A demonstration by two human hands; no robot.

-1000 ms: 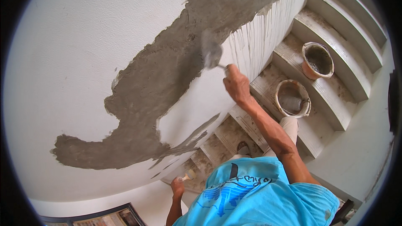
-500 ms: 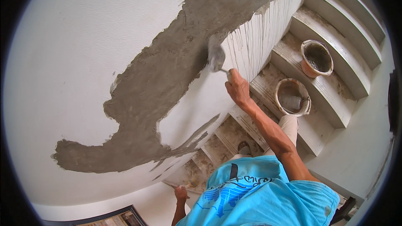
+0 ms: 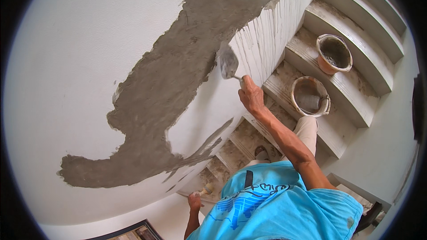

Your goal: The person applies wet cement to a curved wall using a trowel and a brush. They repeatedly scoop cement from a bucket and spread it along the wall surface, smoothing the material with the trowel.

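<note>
My right hand [image 3: 252,95] is closed round the handle of a trowel [image 3: 229,63]. Its grey, mortar-smeared blade is at the lower right edge of a long grey mortar patch [image 3: 178,62] on the white wall [image 3: 80,75]. My left hand [image 3: 195,201] hangs low beside my blue shirt, fingers curled. A small pale yellowish thing [image 3: 207,190] shows next to its fingertips; its kind is too small to make out.
Curved, dirt-stained stairs [image 3: 351,20] rise to the right. An orange bucket [image 3: 328,66] with grey mortar stands on one step; a second bucket [image 3: 293,100] with murky contents sits lower, by my knee. A dark-framed picture [image 3: 133,231] is at the bottom left.
The trowel and right hand have shifted only slightly, and the blade looks sharper. My left hand has risen a little, and the yellowish thing beside it shows more plainly. The whole view has shifted slightly.
</note>
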